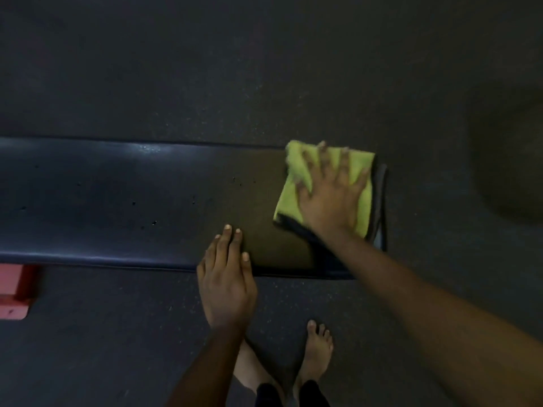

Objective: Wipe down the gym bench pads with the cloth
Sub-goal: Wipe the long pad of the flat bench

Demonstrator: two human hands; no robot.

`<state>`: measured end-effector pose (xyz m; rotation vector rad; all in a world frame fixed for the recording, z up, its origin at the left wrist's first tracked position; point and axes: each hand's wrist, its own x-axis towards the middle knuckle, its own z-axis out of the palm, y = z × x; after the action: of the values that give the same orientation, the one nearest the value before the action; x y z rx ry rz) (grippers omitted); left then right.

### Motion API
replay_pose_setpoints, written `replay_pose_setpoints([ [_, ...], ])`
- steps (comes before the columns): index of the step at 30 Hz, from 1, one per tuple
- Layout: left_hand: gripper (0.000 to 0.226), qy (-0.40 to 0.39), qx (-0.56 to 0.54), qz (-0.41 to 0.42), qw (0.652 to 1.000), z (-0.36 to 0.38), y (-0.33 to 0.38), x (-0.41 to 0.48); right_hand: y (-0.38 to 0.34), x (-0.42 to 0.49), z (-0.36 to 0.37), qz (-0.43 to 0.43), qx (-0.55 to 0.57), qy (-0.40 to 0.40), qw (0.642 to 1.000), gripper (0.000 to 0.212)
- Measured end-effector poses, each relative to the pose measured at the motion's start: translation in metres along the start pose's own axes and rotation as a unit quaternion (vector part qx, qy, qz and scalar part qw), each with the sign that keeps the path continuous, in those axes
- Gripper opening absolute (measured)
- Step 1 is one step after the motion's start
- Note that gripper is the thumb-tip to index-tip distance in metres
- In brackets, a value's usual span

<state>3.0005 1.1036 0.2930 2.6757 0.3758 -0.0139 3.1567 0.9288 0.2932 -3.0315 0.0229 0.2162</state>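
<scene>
At pad (132,198) right end: right hand (332,198) flat on cloth (289,201).

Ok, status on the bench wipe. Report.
Right hand flat on yellow cloth, at right end of bench pad. Left hand open, resting on near edge. Nothing in the way.

A gym, seen from above: dark rubber flooring (264,69) flecked with pale specks filled the frame from top to bottom, the kind laid in weight rooms. Across the middle left ran a long, narrow bench pad (117,201) covered in glossy dark-blue vinyl with a piped edge, its surface pitted with small nicks and catching a glare near its upper edge. A red-painted support (14,292) jutted out from under its near edge at the lower left. A person's bare feet (317,351) stood on the flooring at bottom centre.
</scene>
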Motion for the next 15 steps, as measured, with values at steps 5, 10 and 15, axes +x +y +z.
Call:
replay_pose_setpoints([
  [5,0.044,0.016,-0.008,-0.013,1.0,0.002,0.002,0.0,0.039,-0.109,0.002,-0.094,-0.005,-0.045,0.995,0.061],
  [10,0.044,0.022,-0.034,-0.007,0.999,0.002,-0.002,-0.001,0.062,-0.02,-0.004,0.077,0.068,-0.02,0.994,0.063],
  [15,0.048,0.091,-0.101,-0.052,0.989,-0.011,-0.015,-0.006,-0.033,0.025,0.001,0.006,0.03,-0.015,0.999,0.06],
])
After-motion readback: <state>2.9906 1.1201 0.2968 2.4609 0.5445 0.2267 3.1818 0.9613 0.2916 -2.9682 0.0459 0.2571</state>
